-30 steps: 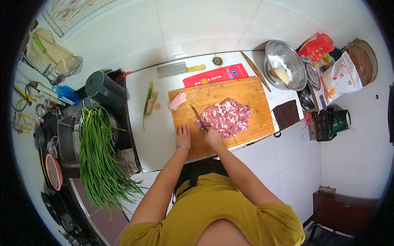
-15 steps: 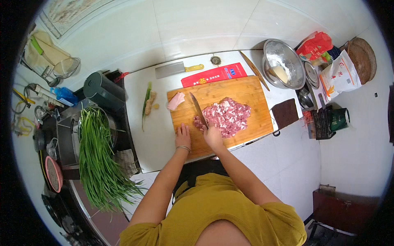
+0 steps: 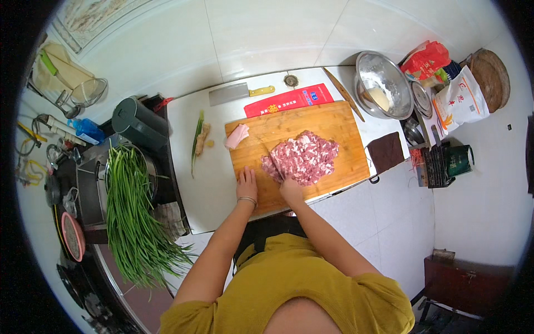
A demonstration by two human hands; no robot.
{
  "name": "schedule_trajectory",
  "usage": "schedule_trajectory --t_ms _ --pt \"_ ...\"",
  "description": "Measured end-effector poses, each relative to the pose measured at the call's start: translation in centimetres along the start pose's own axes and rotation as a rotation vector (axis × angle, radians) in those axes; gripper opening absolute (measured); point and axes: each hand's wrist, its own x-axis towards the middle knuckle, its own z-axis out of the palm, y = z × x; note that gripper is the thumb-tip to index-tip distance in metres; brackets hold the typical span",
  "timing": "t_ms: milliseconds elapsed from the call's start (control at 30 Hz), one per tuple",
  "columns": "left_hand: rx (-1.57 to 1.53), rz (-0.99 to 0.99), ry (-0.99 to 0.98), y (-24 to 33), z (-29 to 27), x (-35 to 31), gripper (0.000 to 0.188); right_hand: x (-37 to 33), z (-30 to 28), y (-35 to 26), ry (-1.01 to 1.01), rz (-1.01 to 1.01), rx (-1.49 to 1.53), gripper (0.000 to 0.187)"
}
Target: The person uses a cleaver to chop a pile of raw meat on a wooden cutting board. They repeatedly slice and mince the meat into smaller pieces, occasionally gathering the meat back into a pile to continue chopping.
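My right hand (image 3: 291,192) is closed around the handle of a kitchen knife (image 3: 272,156). Its blade stands on edge at the left part of a pile of chopped pink-and-white meat (image 3: 311,158). The pile spreads over a wooden cutting board (image 3: 272,131). Flat on the board's left near side lies my left hand (image 3: 247,186), fingers stretched out and holding nothing. A pale pink piece of meat or fat (image 3: 237,136) sits at the board's far left corner, apart from both hands.
Behind the board lie a cleaver (image 3: 229,93) and a red packet (image 3: 289,100). Ginger (image 3: 201,140) and a green onion (image 3: 197,135) are left of it. Long green chives (image 3: 130,217) hang over a pot at left. A steel bowl (image 3: 364,83) holding dough stands at right.
The knife blade has turned more edge-on and come down at the meat, with my right hand slightly lower. My left hand stays in place on the board.
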Motion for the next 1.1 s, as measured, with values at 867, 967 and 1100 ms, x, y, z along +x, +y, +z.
schedule_trajectory --t_ms 867,967,1100 --pt "-0.020 -0.008 0.000 -0.6 0.7 0.2 0.057 0.6 -3.6 -3.2 0.027 -0.108 0.099 0.027" --pt "-0.018 -0.012 -0.016 -0.3 -1.6 -0.4 0.056 -0.7 -6.8 -6.3 0.038 -0.052 0.144 0.029" --pt "-0.024 -0.001 -0.023 -0.1 -1.7 -0.4 0.055 -0.3 -0.8 -2.1 -0.034 -0.023 0.017 0.032"
